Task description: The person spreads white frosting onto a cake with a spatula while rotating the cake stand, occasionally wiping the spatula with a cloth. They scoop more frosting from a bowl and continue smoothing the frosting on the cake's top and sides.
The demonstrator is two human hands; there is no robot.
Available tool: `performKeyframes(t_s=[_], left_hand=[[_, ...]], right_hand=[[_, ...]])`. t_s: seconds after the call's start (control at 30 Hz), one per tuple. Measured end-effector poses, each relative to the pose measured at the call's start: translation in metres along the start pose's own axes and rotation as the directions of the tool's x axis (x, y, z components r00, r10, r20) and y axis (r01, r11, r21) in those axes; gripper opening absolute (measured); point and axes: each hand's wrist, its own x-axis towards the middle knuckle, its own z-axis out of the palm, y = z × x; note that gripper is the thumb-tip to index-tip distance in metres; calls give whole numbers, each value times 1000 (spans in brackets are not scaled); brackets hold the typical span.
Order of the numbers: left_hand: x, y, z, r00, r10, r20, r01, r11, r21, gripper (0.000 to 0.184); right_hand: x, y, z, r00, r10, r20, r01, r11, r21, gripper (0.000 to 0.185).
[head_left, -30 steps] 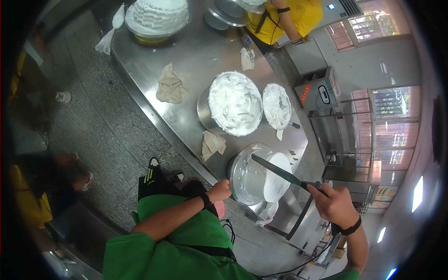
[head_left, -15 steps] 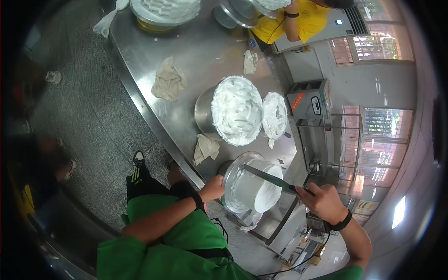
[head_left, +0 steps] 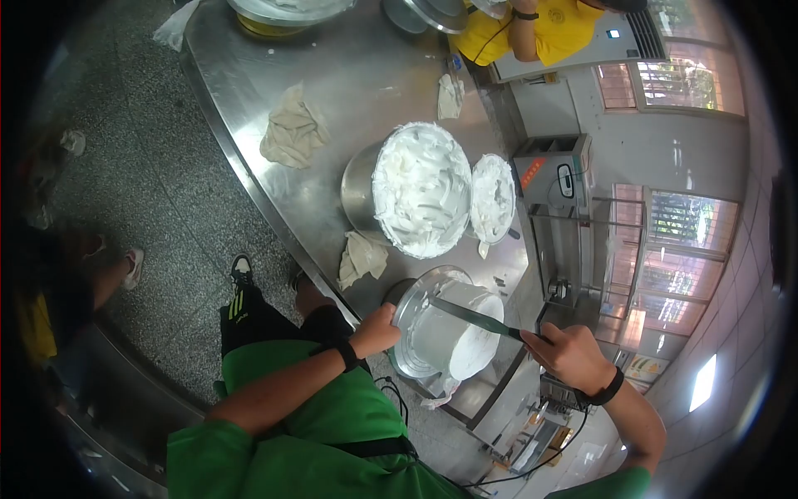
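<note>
A tall cake coated in smooth white cream [head_left: 475, 349] stands on a metal cake turntable [head_left: 402, 320] near the table's corner. My left hand [head_left: 376, 332] is closed at the turntable's near rim; its fingertips are partly hidden. In my right hand [head_left: 573, 358] is the handle of a long palette knife [head_left: 470, 316]. The blade lies along the side of the cake, touching or very close to the cream. Beyond the turntable is a large metal pot heaped with white cream [head_left: 422, 191], with a cream-covered round dish [head_left: 493, 200] beside it.
Cream-coloured cloths [head_left: 362, 259] [head_left: 293, 129] lie on the steel table [head_left: 332, 83]. Another person in a yellow shirt [head_left: 557, 29] works at the far end, near a second turntable [head_left: 291, 12]. A metal appliance [head_left: 553, 170] stands by the wall.
The view has shifted slightly. My left hand stays at the turntable's rim, and the palette knife stays along the cake's side in my right hand.
</note>
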Motion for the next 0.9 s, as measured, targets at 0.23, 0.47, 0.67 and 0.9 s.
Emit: performKeyframes(t_s=[0.23, 0.47, 0.67, 0.9], left_hand=[[3, -8, 2, 1000, 3, -3, -3, 1000, -12, 24], [3, -13, 4, 1000, 17, -7, -17, 1000, -22, 24], [4, -16, 6, 999, 13, -33, -13, 1000, -1, 23], [1, -7, 2, 1000, 13, -28, -13, 1000, 7, 24]], right_hand=[[4, 4, 2, 1000, -7, 23, 7, 1000, 8, 29], [3, 6, 7, 999, 10, 37, -11, 999, 38, 30], [5, 9, 7, 997, 73, 22, -75, 993, 87, 28], [8, 15, 6, 984, 175, 27, -176, 959, 223, 28]])
